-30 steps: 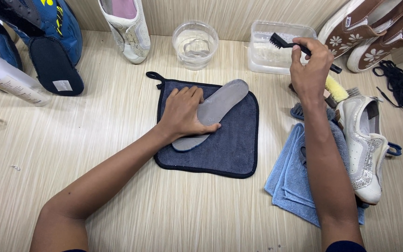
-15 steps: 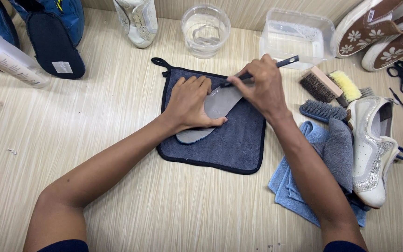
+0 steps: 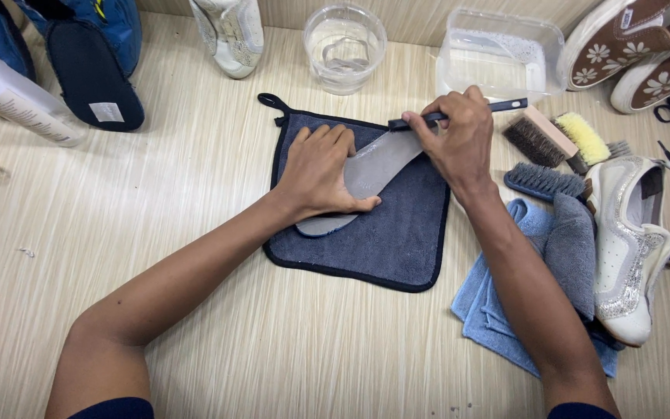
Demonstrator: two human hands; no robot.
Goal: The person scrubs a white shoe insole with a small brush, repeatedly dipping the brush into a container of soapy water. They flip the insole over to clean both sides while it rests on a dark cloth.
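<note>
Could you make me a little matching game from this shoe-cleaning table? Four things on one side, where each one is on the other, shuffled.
Things:
1. grey insole
2. slim dark brush
3. round clear bowl
4. white glittery shoe

Places:
A. at the table's far edge, behind the dark blue cloth
B. held in the right hand
C. at the right, beside the folded light blue cloth
D. pressed flat under the left hand

Pairs: 1-D, 2-B, 3-A, 4-C
</note>
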